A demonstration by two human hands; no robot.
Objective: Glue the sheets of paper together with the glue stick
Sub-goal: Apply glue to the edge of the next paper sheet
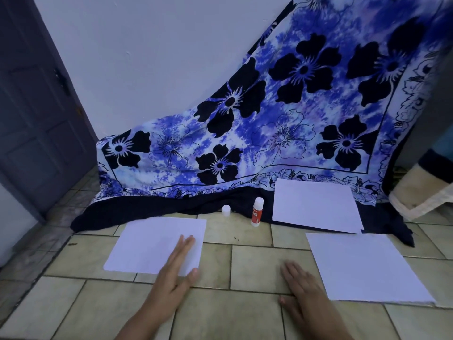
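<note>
Three white sheets of paper lie on the tiled floor: a left sheet (152,244), a near right sheet (362,266) and a far sheet (316,207) resting partly on dark cloth. A red and white glue stick (257,212) stands upright between the left and far sheets, uncapped, and its white cap (226,210) stands just to its left. My left hand (175,268) lies flat, fingers pressing the left sheet's near right corner. My right hand (304,288) rests flat on the tiles, just left of the near right sheet, holding nothing.
A blue flowered cloth (282,114) hangs down the wall and spreads onto the floor behind the sheets. A dark door (36,106) stands at the left. A beige blanket (421,192) lies at the right edge. Bare tiles (245,261) separate the two near sheets.
</note>
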